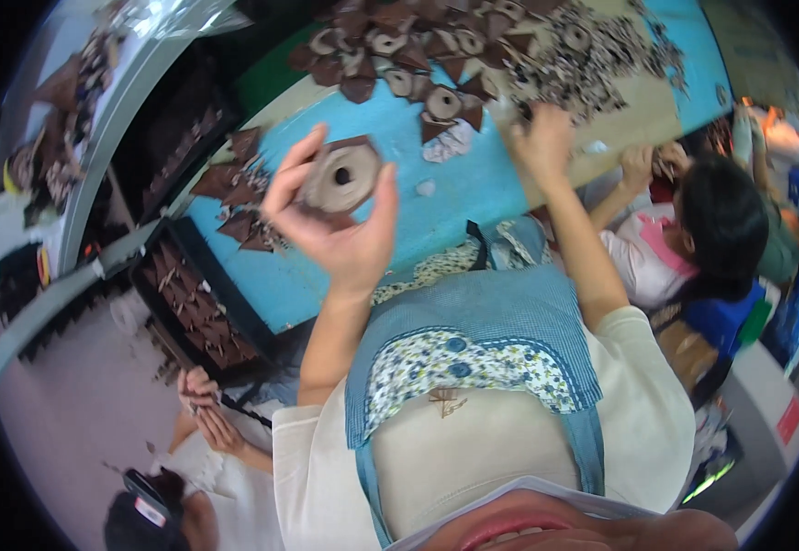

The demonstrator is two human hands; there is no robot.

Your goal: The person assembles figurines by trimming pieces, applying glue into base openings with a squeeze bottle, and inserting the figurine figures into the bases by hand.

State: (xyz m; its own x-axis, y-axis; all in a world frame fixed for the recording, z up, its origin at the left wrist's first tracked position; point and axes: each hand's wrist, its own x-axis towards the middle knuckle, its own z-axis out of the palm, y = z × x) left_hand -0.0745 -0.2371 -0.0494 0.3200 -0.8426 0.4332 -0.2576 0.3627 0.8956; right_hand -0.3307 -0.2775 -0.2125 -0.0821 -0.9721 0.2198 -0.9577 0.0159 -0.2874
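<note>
Over the blue tabletop [459, 197], the left hand [349, 246] grips a beige holed disc [352, 193] between thumb and fingers. The right hand [546, 145] is at a heap of small bits [592, 69]; whether it pinches any, I cannot tell.

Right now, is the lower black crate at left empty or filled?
Not empty: many brown pointed pieces lie inside the black crate. How deep they go, I cannot tell.

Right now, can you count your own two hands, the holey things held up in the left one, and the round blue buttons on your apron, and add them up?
Own hands: 2 (left hand, right hand)
Holed piece held in the left hand: 1
Round blue buttons: 2
Total: 5
</note>
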